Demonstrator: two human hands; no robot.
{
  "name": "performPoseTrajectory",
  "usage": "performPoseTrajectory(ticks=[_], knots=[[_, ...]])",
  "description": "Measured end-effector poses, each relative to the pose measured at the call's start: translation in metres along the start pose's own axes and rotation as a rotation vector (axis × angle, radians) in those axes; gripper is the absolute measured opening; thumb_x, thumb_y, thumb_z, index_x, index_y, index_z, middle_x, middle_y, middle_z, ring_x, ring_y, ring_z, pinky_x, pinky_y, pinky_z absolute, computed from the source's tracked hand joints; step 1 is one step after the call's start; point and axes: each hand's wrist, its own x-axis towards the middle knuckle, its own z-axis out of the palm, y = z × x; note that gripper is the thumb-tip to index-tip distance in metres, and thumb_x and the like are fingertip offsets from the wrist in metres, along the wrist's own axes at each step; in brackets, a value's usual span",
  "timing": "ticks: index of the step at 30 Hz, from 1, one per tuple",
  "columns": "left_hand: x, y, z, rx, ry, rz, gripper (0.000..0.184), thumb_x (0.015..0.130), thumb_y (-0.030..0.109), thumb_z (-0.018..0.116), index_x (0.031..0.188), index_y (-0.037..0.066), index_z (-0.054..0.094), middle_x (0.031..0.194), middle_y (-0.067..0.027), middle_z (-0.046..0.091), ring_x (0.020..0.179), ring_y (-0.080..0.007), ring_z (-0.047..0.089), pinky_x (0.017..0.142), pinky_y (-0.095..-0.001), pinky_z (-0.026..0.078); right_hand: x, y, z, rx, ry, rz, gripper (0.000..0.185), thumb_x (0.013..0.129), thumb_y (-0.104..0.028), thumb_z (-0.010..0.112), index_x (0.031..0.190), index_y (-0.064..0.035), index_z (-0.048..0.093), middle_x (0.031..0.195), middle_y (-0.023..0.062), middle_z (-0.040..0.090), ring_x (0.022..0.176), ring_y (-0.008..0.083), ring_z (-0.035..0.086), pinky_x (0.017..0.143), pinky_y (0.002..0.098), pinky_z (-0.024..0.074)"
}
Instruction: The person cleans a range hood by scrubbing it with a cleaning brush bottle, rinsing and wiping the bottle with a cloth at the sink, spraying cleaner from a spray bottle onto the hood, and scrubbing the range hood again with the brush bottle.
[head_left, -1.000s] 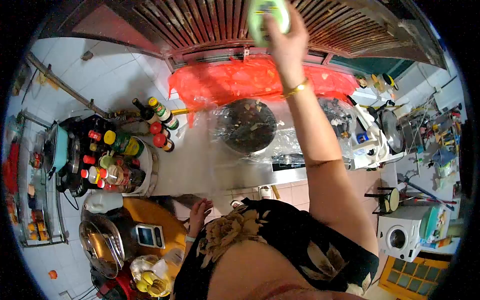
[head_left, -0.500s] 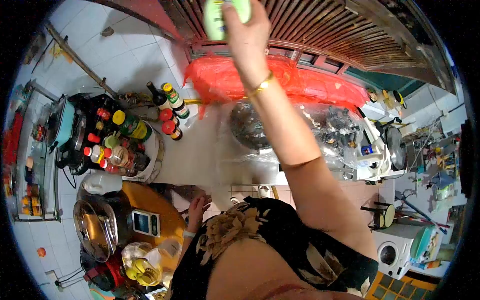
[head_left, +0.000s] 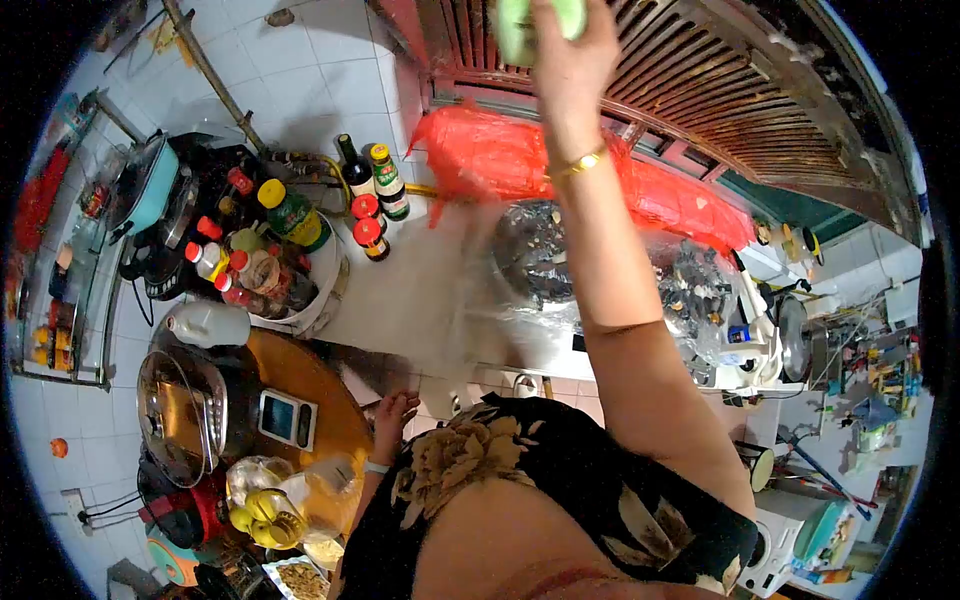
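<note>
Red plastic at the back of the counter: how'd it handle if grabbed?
The red plastic would probably crumple, given its creases. Likely light too: it looks thin, with a ragged edge. Its sheen hints it could be a bit slippery.

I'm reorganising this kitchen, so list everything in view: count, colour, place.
Container: one, pale green, in right hand
Slatted panel: one, brown, top
Plastic sheeting: one band, red, below panel
Bottles: four, mostly dark, counter's left
Bucket: one, white, left, holding more bottles
Jug: one, whitish, below bucket
Table: one, brown, lower left
Digital scale: one, white, on table
Glass lid: one, clear, left of scale
Fruit: several, yellowish, below scale
Washing machine: one, white, lower right
Small clutter: uncounted, mixed, edges
Floral top: one, black, bottom
Right hand: one, bare, top
Left hand: one, bare, beside table
</note>
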Motion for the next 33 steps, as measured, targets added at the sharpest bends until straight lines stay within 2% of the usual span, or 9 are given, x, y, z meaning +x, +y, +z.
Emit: performPoseTrajectory(ticks=[1, 7, 14, 16, 20, 22, 25, 26, 33], knots=[[0.001, 0.003, 0.001, 0.008, -0.004, 0.009, 0.036, 0.1, 0.03, 0.053, 0.125, 0.003, 0.055, 0.118, -0.0098, 0.064, 0.105, -0.0179, 0.063, 0.087, -0.0318, 0.051, 0.005, 0.015, 0.019, -0.089, 0.026, -0.27, 0.047, 0.083, -0.005, 0.062, 0.127, 0.0059, 0.051, 0.108, 0.0194, 0.065, 0.095, 0.0257, 0.065, 0.082, 0.0351, 0.0535], [0.01, 0.009, 0.009, -0.037, -0.004, 0.033, 0.038, 0.099, 0.03, 0.053, 0.125, 0.002, 0.054, 0.117, -0.0098, 0.064, 0.104, -0.0185, 0.063, 0.089, -0.033, 0.05, -0.001, 0.042, 0.092, -0.023, -0.092, -0.326, 0.045, 0.083, -0.01, 0.062, 0.125, 0.0035, 0.052, 0.105, 0.0239, 0.066, 0.095, 0.0333, 0.066, 0.083, 0.0388, 0.0515], [-0.003, 0.002, -0.002, -0.041, 0.021, -0.062, 0.038, 0.099, 0.028, 0.054, 0.128, 0.004, 0.052, 0.117, -0.0098, 0.065, 0.102, -0.0185, 0.063, 0.089, -0.033, 0.05, -0.007, 0.079, 0.036, -0.157, -0.006, -0.257, 0.04, 0.08, -0.01, 0.067, 0.116, 0.0046, 0.057, 0.109, 0.0261, 0.064, 0.097, 0.032, 0.065, 0.084, 0.0375, 0.0516], [-0.01, 0.006, -0.001, -0.058, 0.034, -0.048, 0.036, 0.099, 0.027, 0.054, 0.128, 0.005, 0.052, 0.116, -0.0099, 0.065, 0.102, -0.0182, 0.063, 0.088, -0.0327, 0.051, -0.014, 0.119, 0.026, -0.288, -0.002, -0.167, 0.042, 0.08, -0.026, 0.074, 0.108, 0.003, 0.064, 0.092, 0.0164, 0.071, 0.08, 0.023, 0.069, 0.073, 0.0345, 0.0534], [-0.009, 0.004, -0.003, -0.056, 0.07, -0.044, 0.036, 0.099, 0.027, 0.054, 0.127, 0.005, 0.053, 0.116, -0.0097, 0.065, 0.102, -0.0185, 0.063, 0.088, -0.0328, 0.051, -0.038, 0.205, 0.022, -0.108, -0.034, 0.272, 0.043, 0.079, -0.028, 0.075, 0.105, 0.005, 0.065, 0.089, 0.017, 0.071, 0.072, 0.023, 0.069, 0.07, 0.0359, 0.0536], [-0.008, 0.007, -0.004, -0.062, 0.041, -0.055, 0.036, 0.1, 0.027, 0.053, 0.129, 0.005, 0.052, 0.115, -0.0097, 0.065, 0.103, -0.019, 0.063, 0.089, -0.0336, 0.05, -0.054, 0.252, 0.019, -0.058, 0.029, 0.443, 0.036, 0.085, -0.022, 0.072, 0.101, 0.0089, 0.064, 0.084, 0.0135, 0.068, 0.063, 0.0201, 0.067, 0.048, 0.0342, 0.0537], [-0.015, 0.012, -0.003, -0.053, 0.07, -0.085, 0.038, 0.1, 0.028, 0.052, 0.13, 0.004, 0.05, 0.117, -0.0098, 0.064, 0.105, -0.0196, 0.062, 0.091, -0.0342, 0.049, -0.066, 0.282, 0.02, 0.058, 0.161, 0.761, 0.038, 0.081, -0.029, 0.074, 0.09, 0.0079, 0.065, 0.077, 0.0159, 0.068, 0.062, 0.0225, 0.067, 0.05, 0.037, 0.0522], [-0.017, 0.009, -0.006, -0.051, 0.075, -0.083, 0.038, 0.1, 0.028, 0.052, 0.13, 0.004, 0.05, 0.117, -0.0098, 0.064, 0.105, -0.0196, 0.062, 0.091, -0.0342, 0.049, -0.067, 0.284, 0.016, 0.038, 0.153, 0.814, 0.039, 0.082, -0.03, 0.073, 0.089, 0.0074, 0.065, 0.076, 0.0144, 0.066, 0.056, 0.0239, 0.066, 0.04, 0.0367, 0.0494], [-0.017, -0.005, -0.012, -0.053, 0.037, -0.063, 0.041, 0.1, 0.028, 0.052, 0.131, 0.001, 0.049, 0.12, -0.0109, 0.062, 0.106, -0.0203, 0.061, 0.093, -0.0344, 0.048, -0.023, 0.283, 0.016, 0.222, -0.027, 0.906, 0.039, 0.083, -0.028, 0.071, 0.085, 0.0099, 0.065, 0.081, 0.0184, 0.067, 0.062, 0.0281, 0.068, 0.042, 0.0409, 0.049]])
